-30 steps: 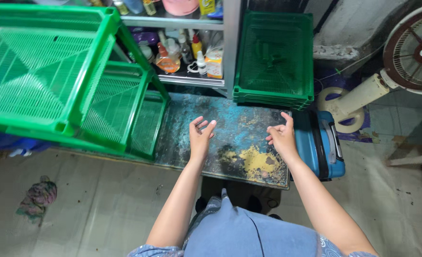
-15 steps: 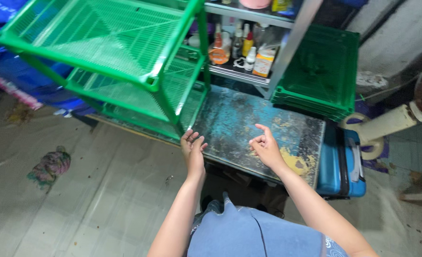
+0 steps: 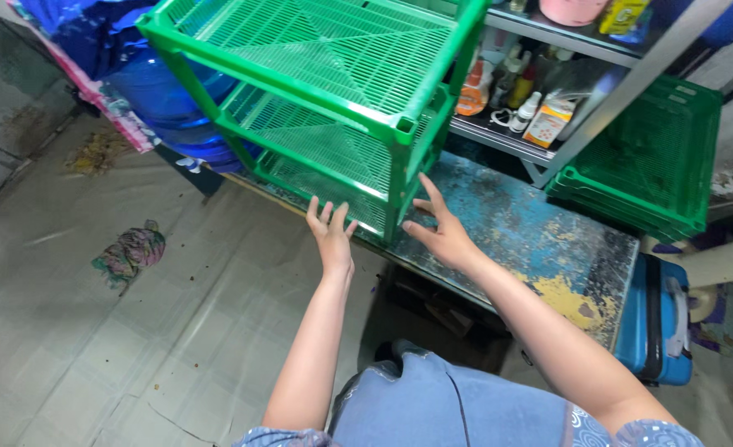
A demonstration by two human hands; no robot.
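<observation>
Head view: worn blue surface [image 3: 540,240], paint flaked and stained yellow toward its right end, stands over a grey sheeted floor [image 3: 135,348]. On its left part stands a green plastic rack [image 3: 333,91] of slatted tiers, its near corner post close to both hands. Left hand [image 3: 330,233] is raised with fingers spread, fingertips at the lower tier's front edge (contact cannot be told for certain). Right hand [image 3: 441,233] is likewise spread, palm turned toward the corner post, fingers just beside it; it holds nothing. Behind the rack, a metal shelf [image 3: 499,136] carries small bottles and a box. A stack of green trays [image 3: 648,165] leans at the right. A blue case [image 3: 654,327] stands beside the surface's right end. A crumpled cloth [image 3: 131,252] lies on the floor, well apart from the hands.
</observation>
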